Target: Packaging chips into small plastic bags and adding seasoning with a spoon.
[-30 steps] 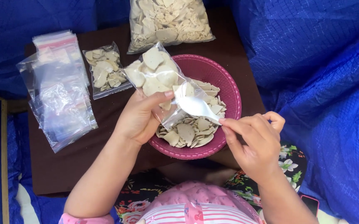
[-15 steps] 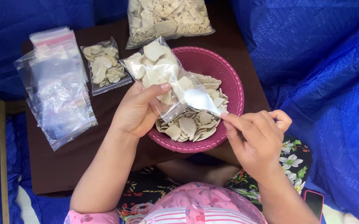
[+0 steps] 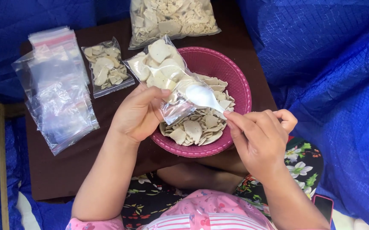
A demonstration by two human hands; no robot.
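While the left hand [image 3: 138,114] pinches the near edge of a clear bag [image 3: 163,76] between thumb and fingers, the bag lies tilted over the left rim of the pink bowl [image 3: 240,85], its long axis running from far left down to near right, with the open mouth at the near-right end. The right hand [image 3: 259,138] holds a white spoon [image 3: 201,97] by the handle, fingers closed narrowly round it, and the spoon's bowl sits at or just inside that mouth. So the bag lies to the far left of the right fingers, and the spoon's handle runs roughly along the same line as the bag. The left hand is the nearer one to the bag and is touching it; the right reaches it only through the spoon.

The bag is already partly full of pale chips [image 3: 197,127], more of which fill the bowl beneath. On the brown tabletop [image 3: 107,140], a small filled bag [image 3: 104,67] lies just left of the held one, a stack of empty bags [image 3: 58,91] farther left, and a large bag [image 3: 171,19] of chips at the far edge. Nothing stands between spoon and mouth.
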